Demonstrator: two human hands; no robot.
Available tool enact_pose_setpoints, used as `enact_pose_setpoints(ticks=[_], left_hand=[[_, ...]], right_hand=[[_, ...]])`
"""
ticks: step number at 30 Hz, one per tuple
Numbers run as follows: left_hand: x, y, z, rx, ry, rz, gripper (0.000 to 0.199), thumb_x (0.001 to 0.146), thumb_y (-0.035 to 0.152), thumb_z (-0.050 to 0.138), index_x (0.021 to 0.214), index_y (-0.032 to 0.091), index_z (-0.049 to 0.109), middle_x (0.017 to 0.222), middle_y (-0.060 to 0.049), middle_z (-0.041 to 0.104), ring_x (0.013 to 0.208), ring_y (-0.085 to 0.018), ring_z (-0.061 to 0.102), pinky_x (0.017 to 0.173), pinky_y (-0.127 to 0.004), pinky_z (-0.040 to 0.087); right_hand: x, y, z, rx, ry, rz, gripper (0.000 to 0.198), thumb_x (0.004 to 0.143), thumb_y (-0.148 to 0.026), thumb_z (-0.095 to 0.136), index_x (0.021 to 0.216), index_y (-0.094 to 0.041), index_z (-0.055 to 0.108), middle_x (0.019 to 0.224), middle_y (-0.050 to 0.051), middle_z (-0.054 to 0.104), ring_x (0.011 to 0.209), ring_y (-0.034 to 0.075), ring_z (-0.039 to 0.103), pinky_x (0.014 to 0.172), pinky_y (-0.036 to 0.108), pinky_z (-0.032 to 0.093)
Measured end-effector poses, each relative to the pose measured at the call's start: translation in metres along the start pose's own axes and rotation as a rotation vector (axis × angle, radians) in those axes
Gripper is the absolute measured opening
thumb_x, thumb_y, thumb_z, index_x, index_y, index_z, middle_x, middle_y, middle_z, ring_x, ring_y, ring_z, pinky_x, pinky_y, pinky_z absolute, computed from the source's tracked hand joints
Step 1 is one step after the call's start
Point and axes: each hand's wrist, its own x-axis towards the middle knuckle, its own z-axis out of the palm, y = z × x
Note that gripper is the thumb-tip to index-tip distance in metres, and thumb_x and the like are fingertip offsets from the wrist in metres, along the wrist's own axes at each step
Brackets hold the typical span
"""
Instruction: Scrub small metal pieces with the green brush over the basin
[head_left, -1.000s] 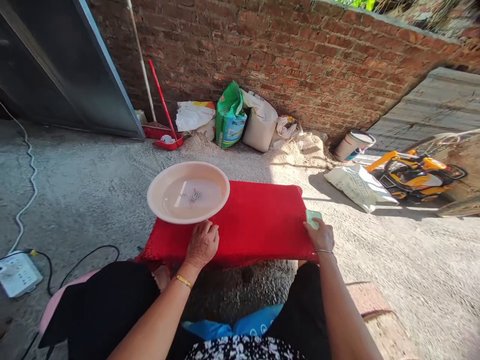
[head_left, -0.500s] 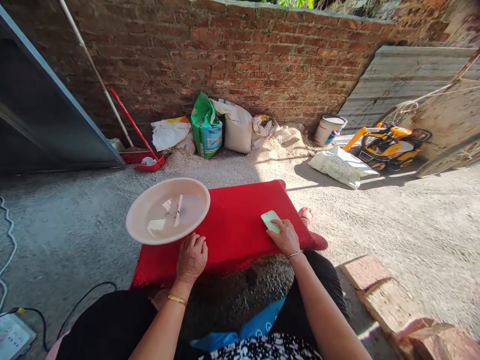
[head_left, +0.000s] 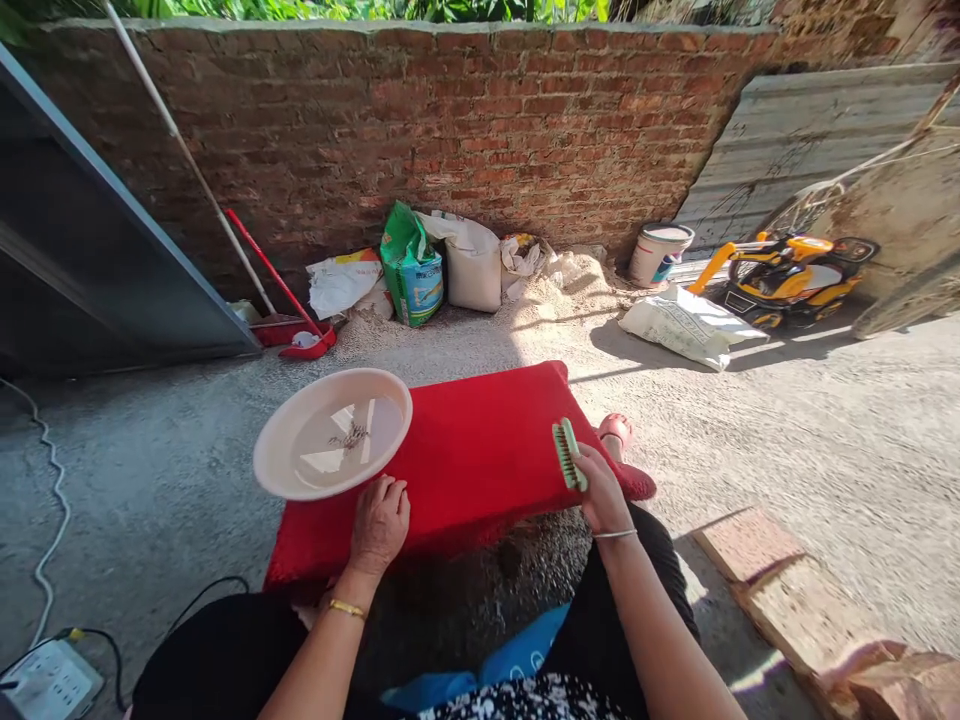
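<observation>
Clearly, the right hand (head_left: 604, 490) has the busier part: it holds a green brush (head_left: 570, 455) by its back, thumb and fingers closed round it, over the right end of the red cloth (head_left: 480, 430), bristles turned to the left. Whether the bristles touch the cloth I cannot tell from this angle. The left hand (head_left: 380, 520) rests at the cloth's near edge, fingers curled in and narrow, just beside the bowl (head_left: 274, 450); whether it grips a fold or merely presses, the view does not show. The bowl sits on the left end of the cloth, with what looks like clear water in it. To handle the brush well, I would judge, the grip belongs on the back, fingertips clear of the bristles, with the wrist loose enough to let them meet any surface squarely. The left hand seems well placed as an anchor, since weight at the near edge should help stop the cloth from sliding, and a flatter palm would probably steady it better. Care is wise near the bowl, as a hard tug on the cloth could spill it
</observation>
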Motion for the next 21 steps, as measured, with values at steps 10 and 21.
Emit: enact_pose_setpoints(ticks=[10,21], left_hand=[[0.008,0.127,-0.034,-0.604,-0.202,-0.025,0.025,0.09,0.03,0.044,0.11,0.022,0.056,0.109,-0.008,0.058,0.107,-0.02,0.053,0.097,-0.039,0.044],[0.047,0.208,-0.024,-1.472,-0.563,-0.48,0.046,0.078,0.045,0.061,0.115,0.016,0.056,0.111,-0.007,0.064,0.102,-0.022,0.058,0.092,-0.036,0.045]], right_hand=[[-0.016,0.023,0.017,0.781,-0.503,0.499,0.044,0.091,-0.045,0.036,0.117,-0.015,0.054,0.112,0.013,0.063,0.102,0.022,0.061,0.078,0.035,0.05],[-0.022,0.047,0.018,0.895,-0.47,0.539,0.029,0.075,-0.036,0.07,0.095,-0.015,0.067,0.09,0.005,0.069,0.077,0.016,0.063,0.071,0.029,0.05]])
